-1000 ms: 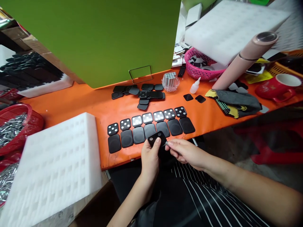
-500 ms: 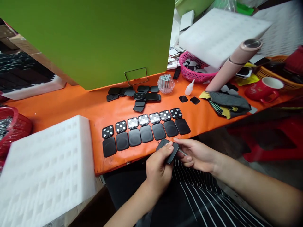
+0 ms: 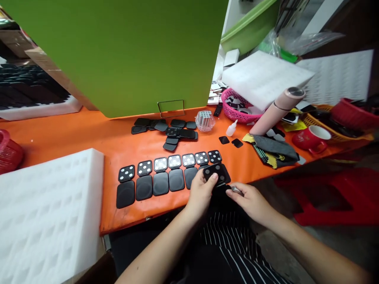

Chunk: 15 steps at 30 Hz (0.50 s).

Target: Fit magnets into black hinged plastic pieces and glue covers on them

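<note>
Case (image 3: 215, 173) was pinched between thumb and fingers of left hand (image 3: 201, 195); its dotted face, out of view half a second before, was shown. Rod (image 3: 236, 190) was gripped in closed fingertips of right hand (image 3: 250, 200), just beside. Row (image 3: 160, 184) was partly hidden by the case, held near the table's (image 3: 74, 136) edge.

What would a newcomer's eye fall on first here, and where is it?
Probably the big green panel, standing at the back of the orange table. Next, perhaps, the row of seven dotted black squares nearer the front. At the near edge, the left hand holds a dotted black piece, with the right hand beside it holding a small metallic item.
</note>
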Available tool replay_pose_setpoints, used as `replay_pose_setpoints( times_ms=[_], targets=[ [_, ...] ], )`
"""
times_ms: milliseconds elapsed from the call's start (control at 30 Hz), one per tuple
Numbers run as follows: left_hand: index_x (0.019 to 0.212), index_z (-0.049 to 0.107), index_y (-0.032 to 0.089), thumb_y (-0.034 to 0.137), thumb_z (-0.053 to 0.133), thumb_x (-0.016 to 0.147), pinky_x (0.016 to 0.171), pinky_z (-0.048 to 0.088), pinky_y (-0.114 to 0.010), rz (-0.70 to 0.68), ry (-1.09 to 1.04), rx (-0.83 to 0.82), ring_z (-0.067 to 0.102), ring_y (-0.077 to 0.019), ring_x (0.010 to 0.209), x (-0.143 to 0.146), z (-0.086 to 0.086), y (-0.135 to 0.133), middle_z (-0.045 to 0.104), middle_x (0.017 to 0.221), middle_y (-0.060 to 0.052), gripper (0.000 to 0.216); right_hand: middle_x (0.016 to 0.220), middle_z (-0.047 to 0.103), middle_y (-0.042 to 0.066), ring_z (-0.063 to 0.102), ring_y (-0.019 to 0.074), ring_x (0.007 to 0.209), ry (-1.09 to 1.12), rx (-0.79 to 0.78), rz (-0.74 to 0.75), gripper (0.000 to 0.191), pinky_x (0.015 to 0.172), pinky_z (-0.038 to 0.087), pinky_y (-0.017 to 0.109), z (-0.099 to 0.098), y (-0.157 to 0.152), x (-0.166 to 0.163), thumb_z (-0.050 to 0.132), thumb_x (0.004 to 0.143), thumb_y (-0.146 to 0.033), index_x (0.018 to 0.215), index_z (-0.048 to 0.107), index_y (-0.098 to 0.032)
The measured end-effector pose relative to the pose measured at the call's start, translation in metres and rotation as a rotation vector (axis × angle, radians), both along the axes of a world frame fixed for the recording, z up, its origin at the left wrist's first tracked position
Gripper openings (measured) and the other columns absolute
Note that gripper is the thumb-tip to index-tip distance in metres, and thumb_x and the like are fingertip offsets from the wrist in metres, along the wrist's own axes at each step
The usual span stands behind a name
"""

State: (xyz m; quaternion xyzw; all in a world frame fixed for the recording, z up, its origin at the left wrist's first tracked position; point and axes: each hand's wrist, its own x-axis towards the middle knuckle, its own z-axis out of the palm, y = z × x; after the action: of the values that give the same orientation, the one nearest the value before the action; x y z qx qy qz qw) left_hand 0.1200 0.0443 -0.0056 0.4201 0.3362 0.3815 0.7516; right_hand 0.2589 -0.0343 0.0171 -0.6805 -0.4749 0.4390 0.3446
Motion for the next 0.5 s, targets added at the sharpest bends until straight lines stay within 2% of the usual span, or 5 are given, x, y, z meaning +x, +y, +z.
replay_pose_setpoints(
  times_ms=[100, 200, 300, 400, 500],
  targets=[
    [0.118, 0.047, 0.017, 0.031, 0.054, 0.08, 0.089, 0.043, -0.039, -0.11, 0.094, 0.165, 0.056, -0.0229, 0.104, 0.016, -0.01, 0.009, 0.058, 0.114, -0.012, 0.042, 0.068, 0.054, 0.002, 0.05, 0.017, 0.066, -0.201, 0.002, -0.076, 0.031, 0.061, 0.039, 0.027, -0.017, 0.008, 0.037, 0.044, 0.083, -0.045, 0.074, 0.053, -0.018],
    [0.128, 0.038, 0.025, 0.03, 0.055, 0.078, 0.102, 0.026, -0.047, -0.23, 0.447, 0.639, 0.036, -0.0252, 0.124, 0.022, -0.024, 0.007, 0.041, 0.134, -0.009, 0.053, 0.064, 0.053, 0.002, 0.049, 0.0171, 0.062, -0.397, -0.04, -0.131, 0.035, 0.057, 0.037, 0.027, -0.036, 0.03, 0.079, 0.04, 0.083, -0.048, 0.066, 0.047, -0.018],
    [0.131, 0.035, 0.025, 0.035, 0.059, 0.074, 0.105, 0.011, -0.053, -0.412, 0.711, 1.039, 0.022, -0.0278, 0.131, 0.022, -0.04, -0.001, 0.03, 0.141, -0.007, 0.063, 0.06, 0.053, 0.002, 0.049, 0.0181, 0.059, -0.499, -0.117, -0.055, 0.037, 0.054, 0.035, 0.027, -0.049, 0.051, 0.101, 0.042, 0.08, -0.048, 0.058, 0.046, -0.019],
    [0.134, 0.03, 0.022, 0.042, 0.057, 0.074, 0.106, 0.006, -0.051, -0.452, 0.821, 1.171, 0.019, -0.0269, 0.131, 0.022, -0.051, -0.006, 0.028, 0.142, -0.008, 0.069, 0.056, 0.051, 0.003, 0.048, 0.0195, 0.058, -0.59, -0.115, -0.059, 0.037, 0.055, 0.031, 0.029, -0.055, 0.061, 0.102, 0.051, 0.075, -0.049, 0.053, 0.044, -0.019],
    [0.134, 0.029, 0.021, 0.044, 0.056, 0.075, 0.107, 0.004, -0.05, -0.434, 0.845, 1.178, 0.018, -0.0257, 0.132, 0.023, -0.055, -0.008, 0.028, 0.142, -0.007, 0.069, 0.062, 0.054, 0.005, 0.048, 0.02, 0.062, -0.69, -0.053, -0.172, 0.031, 0.057, 0.03, 0.03, -0.054, 0.06, 0.095, 0.058, 0.071, -0.046, 0.059, 0.05, -0.019]
  ],
)
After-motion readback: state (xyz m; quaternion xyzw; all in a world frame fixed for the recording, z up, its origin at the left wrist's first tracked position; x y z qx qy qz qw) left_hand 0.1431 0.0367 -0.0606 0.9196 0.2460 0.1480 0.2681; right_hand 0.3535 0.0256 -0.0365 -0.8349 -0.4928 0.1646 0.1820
